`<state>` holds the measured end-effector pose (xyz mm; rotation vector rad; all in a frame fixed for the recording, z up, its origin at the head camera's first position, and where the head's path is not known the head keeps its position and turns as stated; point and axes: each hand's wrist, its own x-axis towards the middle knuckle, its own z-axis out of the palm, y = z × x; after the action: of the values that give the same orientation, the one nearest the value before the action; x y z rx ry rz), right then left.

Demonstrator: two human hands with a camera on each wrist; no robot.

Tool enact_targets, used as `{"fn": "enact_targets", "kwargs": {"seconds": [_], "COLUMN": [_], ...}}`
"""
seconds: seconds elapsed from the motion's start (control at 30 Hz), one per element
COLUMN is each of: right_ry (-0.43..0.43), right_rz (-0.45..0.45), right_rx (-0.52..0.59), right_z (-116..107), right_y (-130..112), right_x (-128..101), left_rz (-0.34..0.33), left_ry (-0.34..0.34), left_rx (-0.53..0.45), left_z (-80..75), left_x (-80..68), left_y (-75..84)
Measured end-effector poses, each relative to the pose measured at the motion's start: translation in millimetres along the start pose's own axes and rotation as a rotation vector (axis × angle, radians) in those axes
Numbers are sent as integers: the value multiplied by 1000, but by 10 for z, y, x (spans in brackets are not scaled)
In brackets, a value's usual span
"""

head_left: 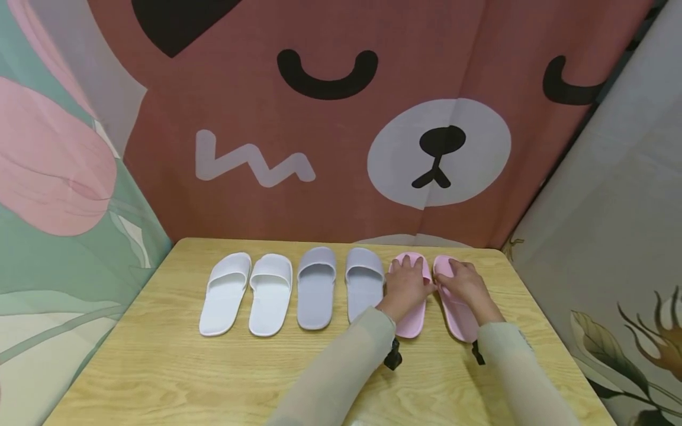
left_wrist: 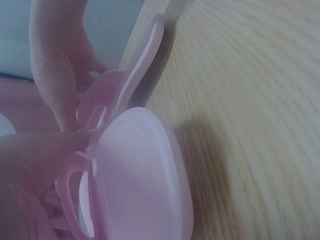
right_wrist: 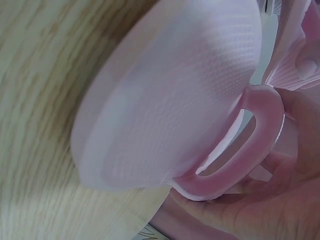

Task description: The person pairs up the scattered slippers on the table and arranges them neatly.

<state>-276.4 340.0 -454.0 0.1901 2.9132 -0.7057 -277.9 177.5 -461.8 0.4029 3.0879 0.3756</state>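
Two pink slippers lie at the right end of a row on the wooden table, toes toward the back. My left hand (head_left: pixel 406 287) grips the left pink slipper (head_left: pixel 412 324) over its strap, thumb at the strap's inner side. The ribbed footbed of that pink slipper (left_wrist: pixel 137 175) fills the middle of the left wrist view. Around the strap of the right pink slipper (head_left: pixel 459 316), my right hand (head_left: pixel 467 287) curls its thumb and fingers. In the right wrist view this pink slipper (right_wrist: pixel 175 100) shows its heel end over the wood grain. The hands are close together, partly covering both straps.
Left of the pink pair stand two grey slippers, one (head_left: pixel 316 296) apart and one (head_left: pixel 364 284) beside my left hand. Two white slippers (head_left: pixel 225 296) come further left. The wooden table (head_left: pixel 160 378) ends at a bear-print curtain (head_left: pixel 256 207) behind, with patterned cloth on both sides.
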Motion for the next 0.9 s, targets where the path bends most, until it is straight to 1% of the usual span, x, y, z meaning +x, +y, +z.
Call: {"fn": "enact_targets", "kwargs": {"seconds": [0.23, 0.5, 0.9], "right_ry": [5, -6, -7], "right_rz": [5, 13, 20], "right_rx": [5, 21, 15], "right_z": [10, 47, 33], "right_y": [2, 34, 15], "right_x": [12, 30, 25], "left_rz": [4, 3, 13], "left_ry": [18, 5, 12], "left_rx": [-3, -17, -15], "left_z": [35, 66, 74], "left_x": [5, -9, 3], "left_y": [-15, -11, -6]}}
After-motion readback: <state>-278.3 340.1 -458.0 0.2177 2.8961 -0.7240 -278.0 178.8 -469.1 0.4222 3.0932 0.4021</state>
